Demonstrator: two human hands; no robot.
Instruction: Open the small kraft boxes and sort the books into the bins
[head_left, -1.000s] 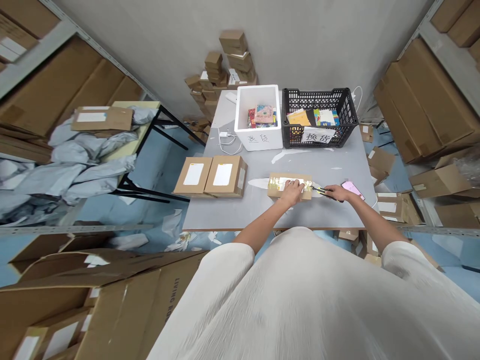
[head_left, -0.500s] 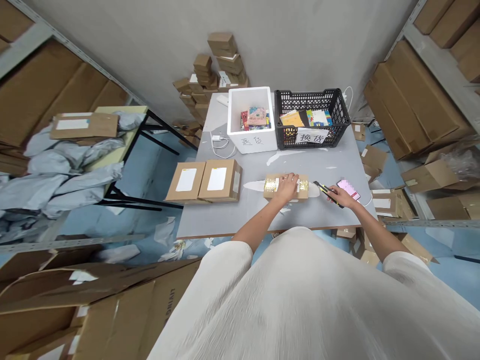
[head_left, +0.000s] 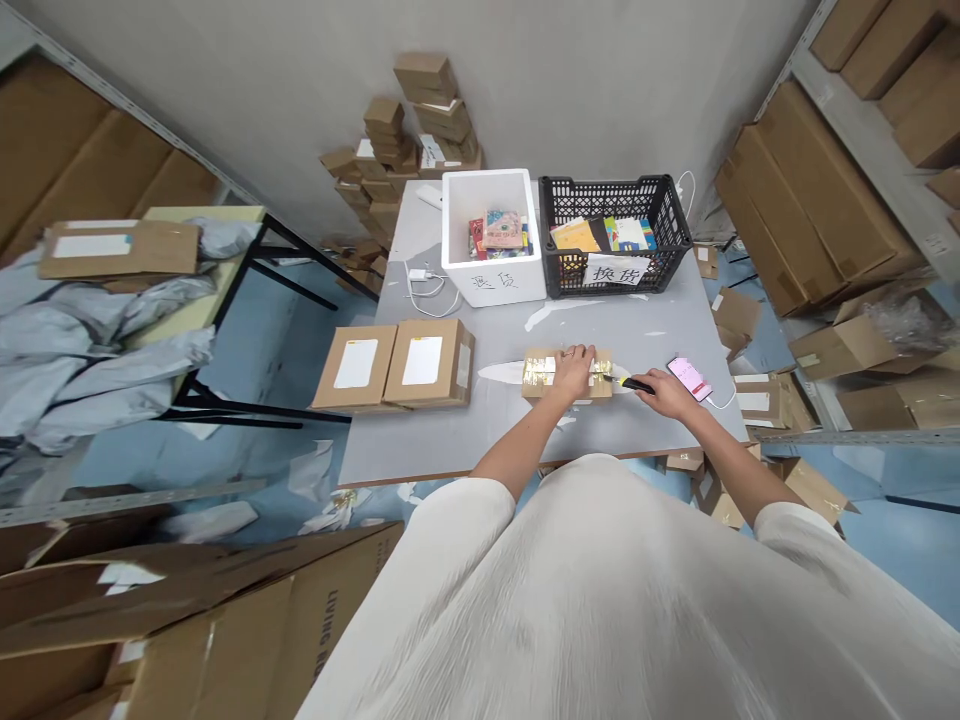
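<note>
A small taped cardboard box lies near the front middle of the grey table. My left hand rests on top of it with the fingers bent over its upper side; whether they grip it is hard to see. My right hand is closed around a black and yellow utility knife, whose tip points left and meets the right part of the box top. Just right of that hand is a phone with a lit pink screen and a cable.
Two labelled boxes stand at the table's left. Behind are a white foam bin and a black crate holding colourful packets. Left, a side table carries grey bags; shelves flank both sides, and cartons lie on the floor.
My right hand has moved left and turned the knife, so its tip now reaches the box. My left hand stays on the box. The whole view has shifted slightly.
</note>
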